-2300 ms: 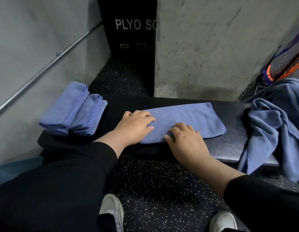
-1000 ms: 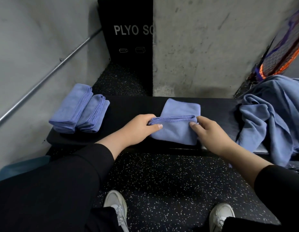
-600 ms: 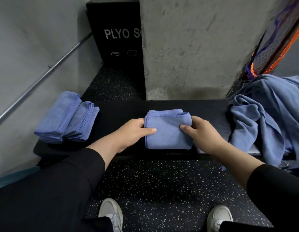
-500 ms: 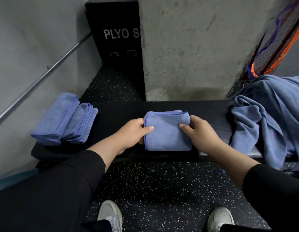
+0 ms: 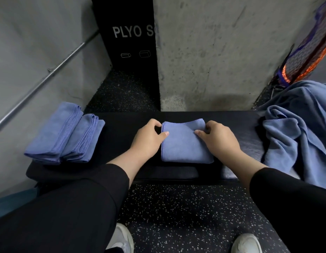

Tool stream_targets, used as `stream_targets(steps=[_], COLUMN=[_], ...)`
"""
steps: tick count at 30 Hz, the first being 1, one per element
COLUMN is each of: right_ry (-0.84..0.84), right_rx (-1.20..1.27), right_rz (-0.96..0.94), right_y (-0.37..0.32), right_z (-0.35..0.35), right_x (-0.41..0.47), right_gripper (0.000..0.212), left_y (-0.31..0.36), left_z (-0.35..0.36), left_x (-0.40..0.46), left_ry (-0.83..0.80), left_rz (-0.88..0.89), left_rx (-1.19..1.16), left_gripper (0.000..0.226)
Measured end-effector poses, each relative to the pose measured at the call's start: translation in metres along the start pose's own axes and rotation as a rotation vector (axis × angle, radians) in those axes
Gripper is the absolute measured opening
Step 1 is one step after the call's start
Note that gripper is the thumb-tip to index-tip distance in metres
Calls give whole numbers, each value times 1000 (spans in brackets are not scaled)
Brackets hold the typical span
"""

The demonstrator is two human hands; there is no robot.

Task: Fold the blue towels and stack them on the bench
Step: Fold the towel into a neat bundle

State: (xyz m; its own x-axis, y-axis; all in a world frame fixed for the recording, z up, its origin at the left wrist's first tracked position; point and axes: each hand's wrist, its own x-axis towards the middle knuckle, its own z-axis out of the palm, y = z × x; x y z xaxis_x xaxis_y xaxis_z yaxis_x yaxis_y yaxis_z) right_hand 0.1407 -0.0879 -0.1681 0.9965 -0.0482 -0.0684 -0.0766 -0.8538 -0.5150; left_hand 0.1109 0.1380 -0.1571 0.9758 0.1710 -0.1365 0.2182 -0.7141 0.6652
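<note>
A folded blue towel (image 5: 184, 143) is gripped at mid-bench (image 5: 122, 123) by the left hand (image 5: 149, 139) and right hand (image 5: 216, 138); the layers could be sprung apart if it is lifted unevenly toward the stacked towels (image 5: 65, 132).

Upper centre: black box (image 5: 129, 42) lettered "PLYO S", partly hidden behind a concrete pillar (image 5: 213, 52). Left: grey wall carrying a slanted metal rail (image 5: 49, 73). Upper right corner: orange and purple netting (image 5: 308, 52). Bottom: black speckled floor (image 5: 186, 216); two white shoes (image 5: 247, 243) at lower edge.
</note>
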Motion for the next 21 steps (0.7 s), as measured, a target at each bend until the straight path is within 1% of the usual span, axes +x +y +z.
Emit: stream_targets(steps=[2, 3, 4, 6, 7, 8, 9, 10, 12, 13, 15, 17, 21], right_ry=[47, 110, 197, 351, 359, 315, 236, 123, -128, -210, -275, -283, -325], right_rx=[-30, -17, -1, 6, 10, 8, -16, -72, -231, -293, -336, -338, -291], right_rz=[1, -26, -92, -330, -450, -544, -598, -608, -548, -518, -501, -496, -523], right_y=[0, 0, -1, -4, -5, -4, -1, 3, 15, 21, 28, 30, 37], right_z=[3, 3, 2, -2, -3, -2, 1, 7, 18, 21, 18, 12, 5], right_x=[0, -1, -3, -4, -7, -9, -12, -17, -26, -28, -27, -25, -21], right_gripper=[38, 38, 37, 26, 23, 26, 34, 46, 71, 76, 72, 69, 78], left_y=[3, 6, 9, 12, 11, 9, 6, 2, -3, -6, -11, -15, -20], left_z=[1, 2, 3, 9, 14, 17, 18, 20, 21, 22, 22, 21, 13], left_x=[-4, -6, -8, -11, -11, -12, -12, -12, -11, -10, -10, -10, -10], left_ry=[80, 103, 93, -9, -78, -142, -194, -230, -267, -276, -285, -295, -330], left_rz=[130, 227, 320, 430, 439, 432, 417, 407, 408, 411, 407, 391, 365], left_rx=[169, 216, 264, 410, 475, 519, 544, 560, 589, 600, 611, 600, 585], left_gripper=[32, 34, 36, 41, 44, 48, 51, 55, 60, 62, 65, 68, 69])
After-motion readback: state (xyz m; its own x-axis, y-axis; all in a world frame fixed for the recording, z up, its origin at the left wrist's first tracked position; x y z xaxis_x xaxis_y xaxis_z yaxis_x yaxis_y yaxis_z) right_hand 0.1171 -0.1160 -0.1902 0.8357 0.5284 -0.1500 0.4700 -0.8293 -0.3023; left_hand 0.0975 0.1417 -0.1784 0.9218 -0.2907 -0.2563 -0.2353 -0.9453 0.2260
